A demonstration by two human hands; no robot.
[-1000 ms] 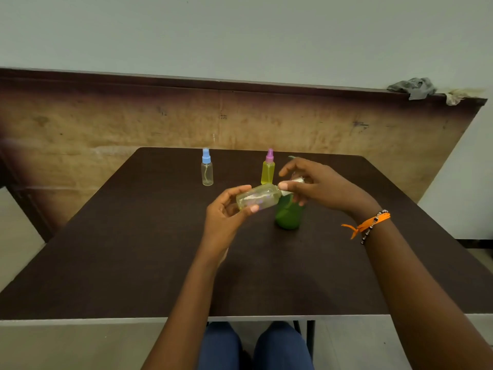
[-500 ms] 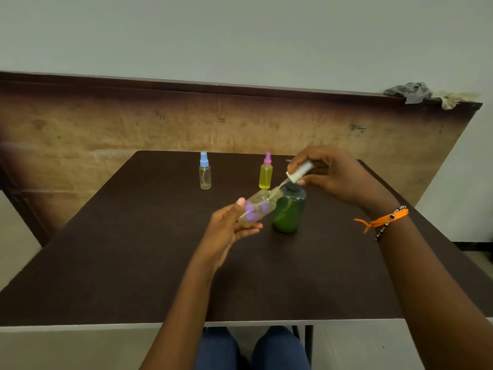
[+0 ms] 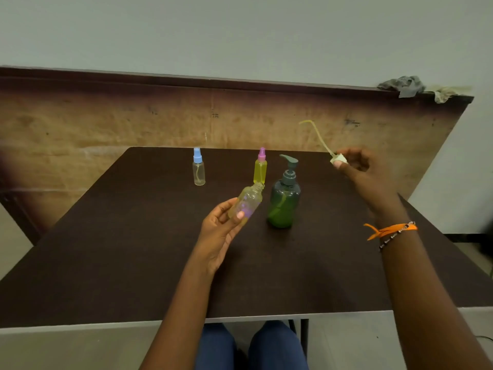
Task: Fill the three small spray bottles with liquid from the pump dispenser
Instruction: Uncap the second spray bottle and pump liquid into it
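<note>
My left hand (image 3: 218,233) grips a small clear spray bottle (image 3: 248,200) by its base, tilted with its open neck pointing up and right. My right hand (image 3: 360,172) pinches that bottle's white spray cap (image 3: 338,159), held out to the right with its thin dip tube curving up and left. The green pump dispenser (image 3: 284,204) stands upright on the table between my hands. A blue-capped clear bottle (image 3: 198,168) and a pink-capped yellow bottle (image 3: 260,168) stand capped further back.
The dark brown table (image 3: 133,249) ends in a pale front edge near my knees. A wooden panel (image 3: 133,121) backs the table, with rags (image 3: 402,85) on its top right corner.
My right hand has pulled the spray cap and its tube fully out of the bottle and swung it up and to the right. My left hand keeps the bottle, now uncapped.
</note>
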